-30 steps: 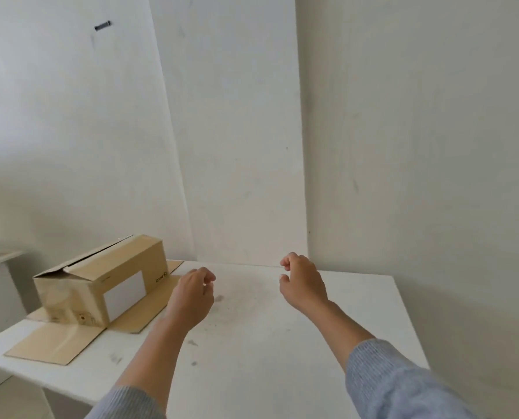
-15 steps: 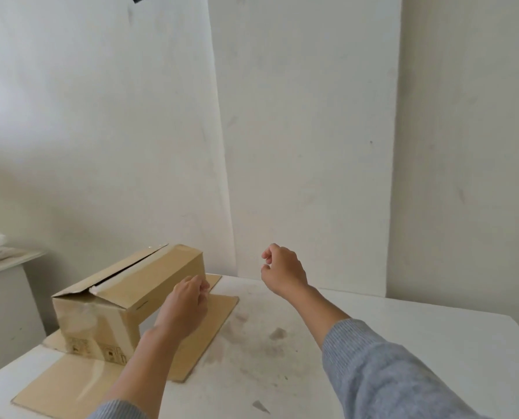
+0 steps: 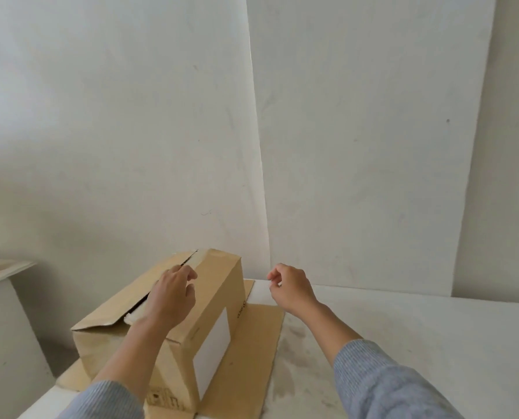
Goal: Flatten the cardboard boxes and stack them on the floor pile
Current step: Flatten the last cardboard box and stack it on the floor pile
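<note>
A brown cardboard box [image 3: 219, 285] with a white label on its side stands upright on a flattened sheet of cardboard [image 3: 252, 358], at the left of a white table [image 3: 403, 343]. Its top flaps are folded shut with a gap along the seam. My left hand [image 3: 172, 297] lies over that seam, fingers loosely bent on the top flaps; I cannot tell whether it grips a flap. My right hand [image 3: 291, 287] hangs in the air just right of the box, fingers loosely curled, holding nothing and not touching the box.
White wall panels [image 3: 357, 146] rise directly behind the table. A lower white surface [image 3: 1, 270] with something pale on it stands at the far left. The table's right half is stained and bare. No floor pile is in view.
The view has swung left and closer to the box. My left hand moved from the box's near side up onto its top flaps. My right hand followed toward the box's right end.
</note>
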A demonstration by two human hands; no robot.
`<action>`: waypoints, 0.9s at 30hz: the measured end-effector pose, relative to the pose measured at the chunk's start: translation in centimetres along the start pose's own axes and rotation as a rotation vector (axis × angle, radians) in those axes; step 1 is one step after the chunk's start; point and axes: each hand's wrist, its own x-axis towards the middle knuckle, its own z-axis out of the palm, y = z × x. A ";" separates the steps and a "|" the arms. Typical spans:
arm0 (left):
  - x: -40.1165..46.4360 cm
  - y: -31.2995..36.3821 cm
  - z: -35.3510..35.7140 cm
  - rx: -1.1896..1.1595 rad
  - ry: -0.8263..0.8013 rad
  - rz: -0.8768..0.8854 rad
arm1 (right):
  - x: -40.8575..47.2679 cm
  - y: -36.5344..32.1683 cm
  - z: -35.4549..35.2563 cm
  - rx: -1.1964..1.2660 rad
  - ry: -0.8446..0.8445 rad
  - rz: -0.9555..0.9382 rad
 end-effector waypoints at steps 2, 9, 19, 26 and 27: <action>0.7 -2.7 -0.5 0.025 -0.037 0.010 | 0.0 -1.4 2.3 0.029 -0.004 0.027; 0.7 -11.2 -2.6 0.083 -0.253 0.070 | -0.6 -6.9 11.0 0.051 -0.093 0.045; 1.1 -13.2 -3.0 -0.079 -0.129 0.120 | -1.1 -10.0 13.0 -0.098 -0.209 0.102; 1.6 -12.9 -5.2 -0.272 0.020 0.123 | -2.1 -9.4 12.1 -0.206 -0.399 0.081; 1.5 -12.4 -5.3 -0.277 0.021 0.127 | -2.1 -9.1 12.0 -0.221 -0.413 0.081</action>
